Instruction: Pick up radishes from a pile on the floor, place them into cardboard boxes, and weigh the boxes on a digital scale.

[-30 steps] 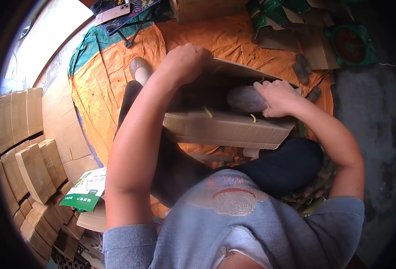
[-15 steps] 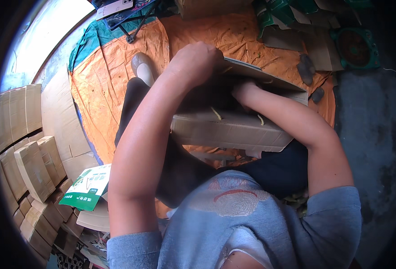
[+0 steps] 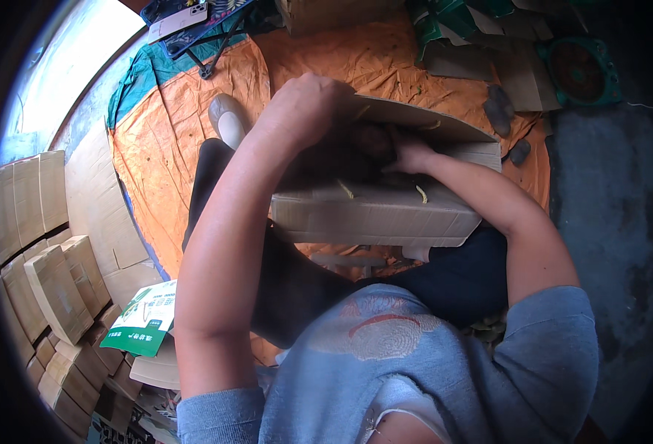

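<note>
1. Sitting on an orange sheet [image 3: 163, 148], the person holds a brown carton [image 3: 385, 211] on the lap, near the middle of the scene, its top open toward the far side.
2. The left hand [image 3: 304, 107] is curled over the carton's far left edge and flap [image 3: 415, 122], fingers closed on it as far as I can see.
3. The right hand [image 3: 408, 155] reaches down inside the carton; its fingers are lost in shadow, so I cannot tell whether they grip anything.
4. The carton could tip off the lap to the right, I judge, since it rests only on the legs and both hands work at its top.
5. The flap may crease or tear if the left hand pulls hard while the right pushes inside.
6. The yellowish cords [image 3: 346, 190] on the near wall could snag a wrist.
7. What lies inside the carton is dark and unreadable.
8. Stacked flat cartons [image 3: 45, 281] at the left are cut by the rim, and the green fan-like thing [image 3: 581, 70] far right is hard to make out.
</note>
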Motion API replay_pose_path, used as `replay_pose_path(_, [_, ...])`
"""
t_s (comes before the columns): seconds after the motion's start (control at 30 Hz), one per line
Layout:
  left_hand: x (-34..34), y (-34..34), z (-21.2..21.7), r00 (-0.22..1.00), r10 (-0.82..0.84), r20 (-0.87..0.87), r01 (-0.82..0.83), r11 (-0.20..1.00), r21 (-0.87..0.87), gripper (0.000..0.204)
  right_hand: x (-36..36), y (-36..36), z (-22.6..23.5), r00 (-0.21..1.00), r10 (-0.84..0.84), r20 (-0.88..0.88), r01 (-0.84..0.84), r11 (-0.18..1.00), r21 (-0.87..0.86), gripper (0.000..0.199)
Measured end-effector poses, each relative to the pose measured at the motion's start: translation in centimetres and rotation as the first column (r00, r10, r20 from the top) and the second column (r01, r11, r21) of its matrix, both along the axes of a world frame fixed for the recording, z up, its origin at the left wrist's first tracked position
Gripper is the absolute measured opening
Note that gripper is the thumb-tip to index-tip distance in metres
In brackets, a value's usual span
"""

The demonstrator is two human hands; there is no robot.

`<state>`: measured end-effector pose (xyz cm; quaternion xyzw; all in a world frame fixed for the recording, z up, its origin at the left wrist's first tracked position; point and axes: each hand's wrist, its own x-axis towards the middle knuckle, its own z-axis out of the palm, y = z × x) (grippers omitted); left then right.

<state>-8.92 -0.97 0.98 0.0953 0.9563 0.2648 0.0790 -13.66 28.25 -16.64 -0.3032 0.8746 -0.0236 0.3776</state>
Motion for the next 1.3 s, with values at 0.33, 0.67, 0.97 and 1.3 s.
replay_pose_path(0.33, [-0.3,-0.6,-1.5,1.000,-0.003,0.012,0.003,0.999,-0.045,0.024,0.5,-2.3,3.8,0.986,0.146,0.084,-0.163,0.949,0.270,0.086])
replay_pose_path(0.67, [0.8,1.1,-0.7,0.992,-0.118,-0.052,0.119,0.993,0.022,0.030,1.6,1.4,18.6,0.982,0.066,0.176,-0.052,0.995,-0.084,0.048])
replay_pose_path(0.97, [2.6,7.2,-0.5,0.906,0.245,-0.346,-0.214,0.969,0.127,0.028,12.9,47.8,29.5,0.097,-0.932,-0.350,0.466,0.353,-0.811,0.041])
replay_pose_path(1.3, [9.4,12.8,-3.5,0.942,0.059,-0.332,-0.092,0.992,-0.086,0.037,41.8,65.8,6.1,-0.628,-0.756,0.186,0.635,-0.636,-0.439,0.037])
